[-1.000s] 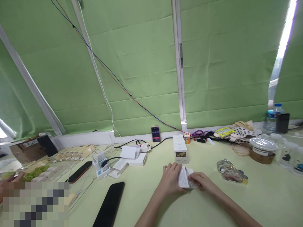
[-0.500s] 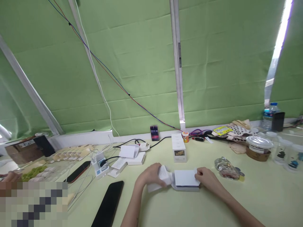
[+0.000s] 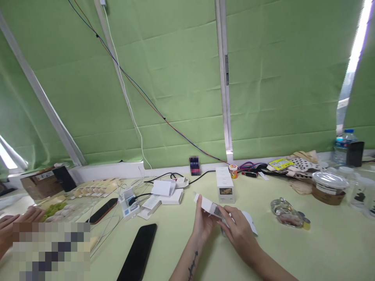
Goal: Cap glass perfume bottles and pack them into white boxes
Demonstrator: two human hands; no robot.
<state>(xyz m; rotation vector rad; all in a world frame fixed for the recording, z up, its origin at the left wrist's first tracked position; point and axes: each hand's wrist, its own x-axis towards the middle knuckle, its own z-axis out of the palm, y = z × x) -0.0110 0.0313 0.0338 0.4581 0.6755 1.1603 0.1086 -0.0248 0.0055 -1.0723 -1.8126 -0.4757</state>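
In my left hand (image 3: 202,223) is a small white cardboard box (image 3: 208,204), lifted and tilted, its fingers closed around the near side. A flap stands out at the box's left end, and dark print shows near its right end. My right hand (image 3: 238,229) pinches that right end with thumb and fingers. Partly hidden behind the right hand, a white sheet or card (image 3: 249,222) lies on the table. Just beyond both hands stands a row of white boxes (image 3: 225,183), the front one with a dark picture on it.
A black phone (image 3: 137,251) lies left of my forearms. Opened white cartons (image 3: 166,191), a power strip (image 3: 129,203) and loose cables spread farther left. To the right are a clear glass-like object (image 3: 285,212) and a lidded tub (image 3: 329,187). Another person's hand (image 3: 27,218) is at far left.
The small white box has come up off the table in my left hand. My right hand has moved left from the flat white card onto the box. The view has shifted slightly.
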